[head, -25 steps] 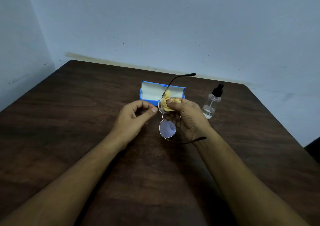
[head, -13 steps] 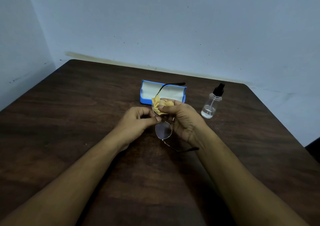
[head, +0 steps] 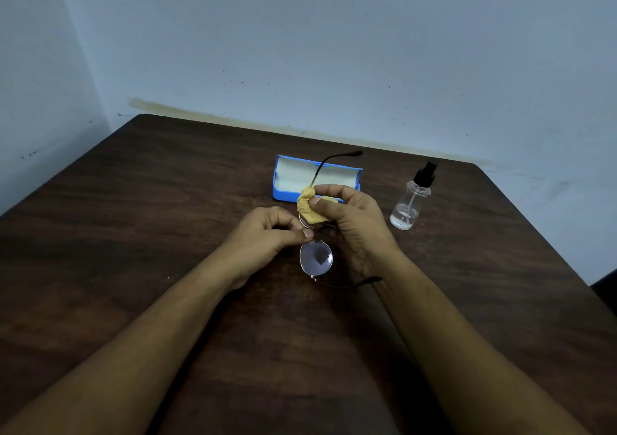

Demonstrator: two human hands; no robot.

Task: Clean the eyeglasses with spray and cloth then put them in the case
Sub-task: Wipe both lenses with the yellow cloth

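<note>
Over table (head: pixel 167 234), cloth-wrapped eyeglasses (head: pixel 316 258)

Dark brown wooden table (head: pixel 167 234), grain running left to right, far corners rounded. Behind it, pale blue wall (head: pixel 334 50) with scattered small dark specks. Yellowish stain band (head: pixel 207 119) runs along the wall just above the table's far edge. Side wall (head: pixel 40 84) meets it at left.

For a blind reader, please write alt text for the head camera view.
The right hand rubs a yellow cloth on one lens of eyeglasses that the left hand pinches at the bridge, above a wooden table with an open blue case and spray bottle.
</note>
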